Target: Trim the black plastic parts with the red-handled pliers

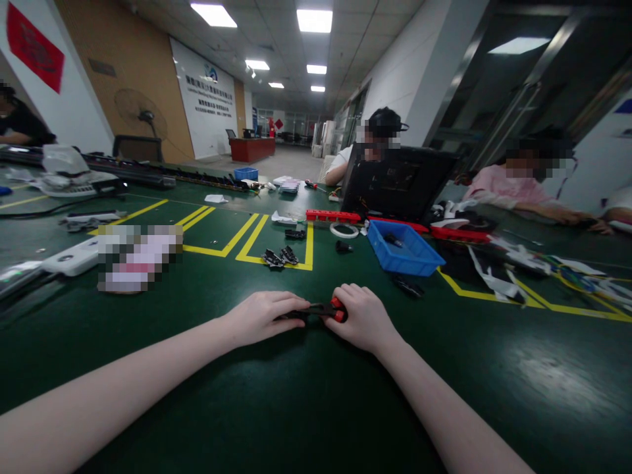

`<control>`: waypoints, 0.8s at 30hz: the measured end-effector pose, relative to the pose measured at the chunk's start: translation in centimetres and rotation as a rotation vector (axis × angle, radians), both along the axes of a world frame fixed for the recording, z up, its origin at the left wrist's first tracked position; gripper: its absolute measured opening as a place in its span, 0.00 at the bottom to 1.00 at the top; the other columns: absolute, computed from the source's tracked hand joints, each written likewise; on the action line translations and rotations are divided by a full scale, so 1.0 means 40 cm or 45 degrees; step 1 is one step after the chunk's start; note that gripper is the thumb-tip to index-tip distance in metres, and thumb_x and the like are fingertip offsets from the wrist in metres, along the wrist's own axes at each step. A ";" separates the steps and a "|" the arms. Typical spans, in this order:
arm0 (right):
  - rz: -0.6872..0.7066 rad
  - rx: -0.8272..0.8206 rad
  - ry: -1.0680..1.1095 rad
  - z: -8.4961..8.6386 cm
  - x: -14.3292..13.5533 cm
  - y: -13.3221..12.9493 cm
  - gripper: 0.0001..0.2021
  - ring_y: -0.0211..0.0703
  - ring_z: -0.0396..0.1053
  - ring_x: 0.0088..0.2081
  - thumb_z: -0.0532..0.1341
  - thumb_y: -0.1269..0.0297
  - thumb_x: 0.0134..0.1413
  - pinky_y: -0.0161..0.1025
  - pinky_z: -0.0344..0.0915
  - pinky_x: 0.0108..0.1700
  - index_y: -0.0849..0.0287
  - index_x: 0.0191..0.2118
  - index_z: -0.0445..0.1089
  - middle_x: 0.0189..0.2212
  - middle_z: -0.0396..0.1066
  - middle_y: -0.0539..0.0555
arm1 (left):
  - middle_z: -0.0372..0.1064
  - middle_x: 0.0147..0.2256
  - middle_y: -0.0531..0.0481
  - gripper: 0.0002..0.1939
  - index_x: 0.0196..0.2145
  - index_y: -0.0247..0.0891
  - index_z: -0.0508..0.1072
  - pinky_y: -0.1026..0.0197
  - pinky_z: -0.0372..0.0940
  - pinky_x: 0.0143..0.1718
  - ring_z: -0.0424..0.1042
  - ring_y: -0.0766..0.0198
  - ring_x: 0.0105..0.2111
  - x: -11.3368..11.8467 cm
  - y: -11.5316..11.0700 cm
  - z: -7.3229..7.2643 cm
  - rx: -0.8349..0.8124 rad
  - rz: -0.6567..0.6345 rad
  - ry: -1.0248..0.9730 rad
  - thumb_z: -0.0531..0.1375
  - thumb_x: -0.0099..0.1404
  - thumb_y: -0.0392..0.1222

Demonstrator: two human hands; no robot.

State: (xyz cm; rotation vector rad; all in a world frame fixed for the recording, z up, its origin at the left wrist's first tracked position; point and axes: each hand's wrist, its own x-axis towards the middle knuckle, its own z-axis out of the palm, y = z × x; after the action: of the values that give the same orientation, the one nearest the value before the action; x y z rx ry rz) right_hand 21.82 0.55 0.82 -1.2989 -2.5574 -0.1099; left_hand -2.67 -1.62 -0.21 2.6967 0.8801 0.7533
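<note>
Red-handled pliers point(328, 309) sit between both hands over the green worktop point(222, 408). At 3 o'clock the right hand point(363, 317) wraps their handles; at 9 o'clock the left hand point(264, 316) pinches a dark piece point(292, 316), mostly hidden. Whether the jaws bite it, I cannot tell. The step in hand looks like plier work on that piece; the next move seems to call for a steady left pinch. Farther out, black parts point(273, 259) lie at 11 o'clock, a blue bin point(411, 262) at 2.
</note>
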 end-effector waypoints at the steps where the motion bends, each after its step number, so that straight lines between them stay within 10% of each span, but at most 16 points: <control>1: -0.001 0.009 0.004 -0.001 0.000 0.000 0.11 0.43 0.62 0.34 0.61 0.56 0.49 0.39 0.53 0.35 0.57 0.30 0.63 0.32 0.68 0.53 | 0.70 0.50 0.44 0.16 0.54 0.39 0.68 0.56 0.70 0.48 0.73 0.58 0.47 0.000 0.000 0.000 -0.002 0.003 0.000 0.57 0.69 0.42; 24: -0.010 -0.053 -0.021 0.003 0.000 0.000 0.11 0.43 0.62 0.33 0.61 0.55 0.51 0.39 0.55 0.35 0.58 0.30 0.63 0.31 0.67 0.53 | 0.70 0.50 0.43 0.15 0.53 0.39 0.68 0.52 0.66 0.49 0.71 0.57 0.49 0.000 0.011 0.000 0.073 0.003 0.065 0.58 0.69 0.39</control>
State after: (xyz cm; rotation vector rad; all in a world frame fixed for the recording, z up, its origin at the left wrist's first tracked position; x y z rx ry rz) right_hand 21.83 0.55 0.93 -1.3289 -2.5818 -0.0699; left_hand -2.68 -1.18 -0.21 2.7771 0.8862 0.7241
